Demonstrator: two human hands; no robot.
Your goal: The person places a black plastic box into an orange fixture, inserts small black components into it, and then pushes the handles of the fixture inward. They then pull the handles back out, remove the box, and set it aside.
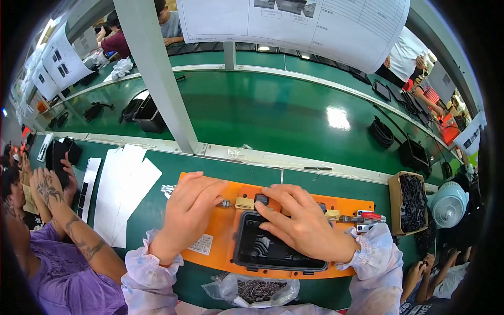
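Atop flat orange fixture board (219,236): black rectangular open plastic housing (268,249). Left hand (190,212) curled at silver metal clamp rod (226,203), grip hidden. Right hand (302,223) bent across housing, fingertips (266,191) against small black block (261,199); cannot tell whether pinched.

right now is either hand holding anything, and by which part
Can't tell: the right hand has its fingertips at a black block; the left hand covers part of the left clamp, hiding any grip.
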